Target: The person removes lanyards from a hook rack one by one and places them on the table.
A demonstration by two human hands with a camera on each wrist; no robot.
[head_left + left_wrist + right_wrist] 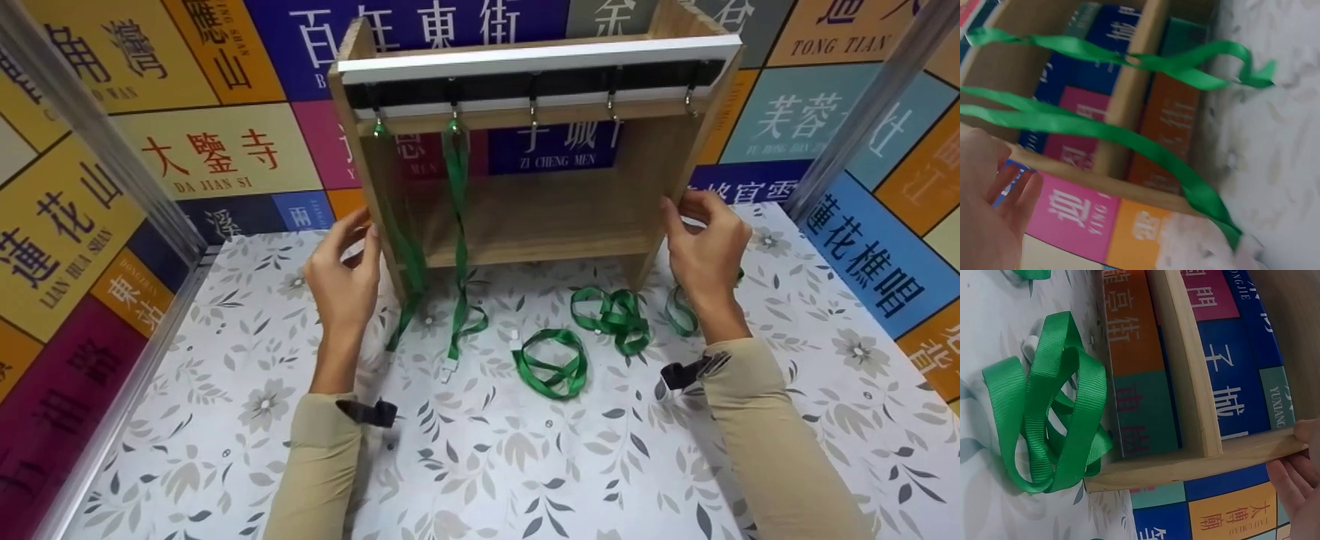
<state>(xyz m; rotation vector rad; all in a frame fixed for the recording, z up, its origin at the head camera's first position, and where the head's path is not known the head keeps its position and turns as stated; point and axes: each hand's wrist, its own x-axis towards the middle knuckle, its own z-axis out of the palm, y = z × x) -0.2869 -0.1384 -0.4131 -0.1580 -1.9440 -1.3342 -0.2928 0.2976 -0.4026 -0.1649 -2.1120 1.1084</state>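
A wooden rack point(630, 180) stands on the table, with a row of metal hooks along its white-and-black top bar point(540, 79). At its left side panel is my left hand point(343, 277), thumb and fingers bent around the edge. My right hand point(705, 240) pinches the right side panel, thumb inside and fingers outside, as the right wrist view shows. From the two leftmost hooks hang two green lanyards, the outer lanyard point(409, 255) and the inner lanyard point(459, 225), their lower ends reaching the table. The other hooks carry nothing.
A coiled green lanyard point(551, 364) and a bunched green lanyard point(615, 319) lie in front of the rack. Another green lanyard point(681, 311) lies partly behind my right wrist. The floral tablecloth point(525, 465) spreads toward me. Printed panels point(240, 150) enclose the back and sides.
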